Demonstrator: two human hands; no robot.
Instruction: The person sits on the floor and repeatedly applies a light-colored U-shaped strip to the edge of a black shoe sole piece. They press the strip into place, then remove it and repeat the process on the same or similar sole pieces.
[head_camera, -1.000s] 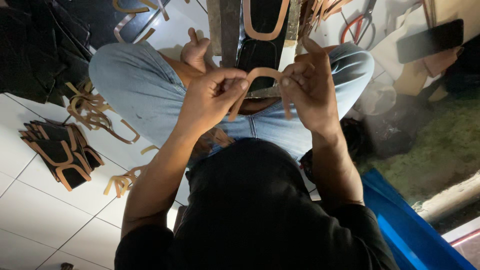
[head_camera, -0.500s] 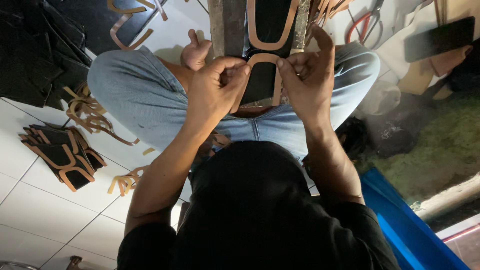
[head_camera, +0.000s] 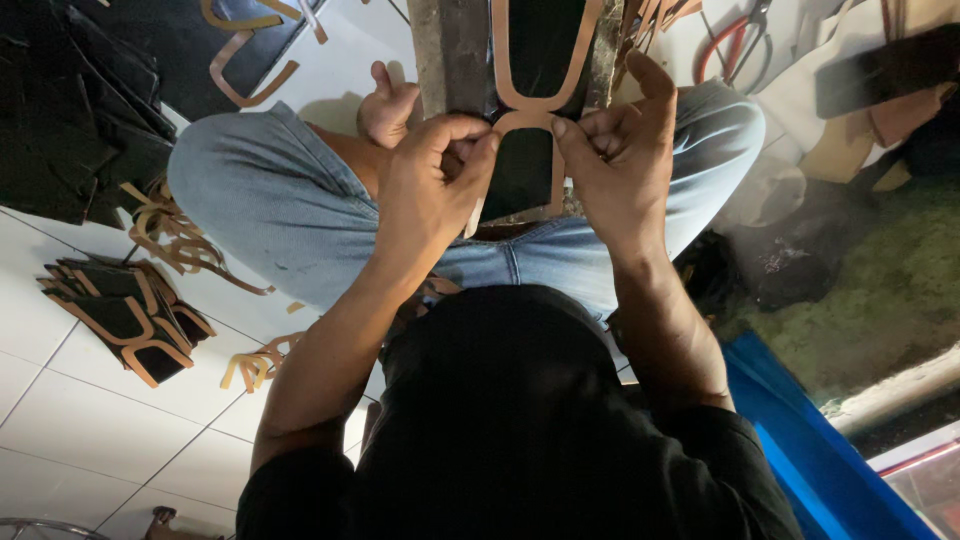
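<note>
My left hand (head_camera: 432, 185) and my right hand (head_camera: 612, 160) pinch the two top corners of a tan U-shaped strip (head_camera: 530, 125) that lies over a black piece (head_camera: 520, 170) on my lap. Just beyond it a second tan U-shaped strip (head_camera: 540, 70) sits on a black panel laid on a dark wooden board (head_camera: 445, 50). I sit cross-legged in light blue jeans (head_camera: 260, 210), with a bare foot (head_camera: 388, 105) near my left hand. A black shirt fills the bottom of the view.
On the white tiled floor (head_camera: 80, 420) at left lie a stack of black pieces with tan edging (head_camera: 125, 315), loose tan strips (head_camera: 170, 235) and black sheets (head_camera: 70, 120). Red-handled scissors (head_camera: 735, 40) lie at top right. A blue surface (head_camera: 810, 440) runs along the right.
Both hands moved up and away from my body with the tan strip, bringing it close to the strip on the board. The view shifted slightly.
</note>
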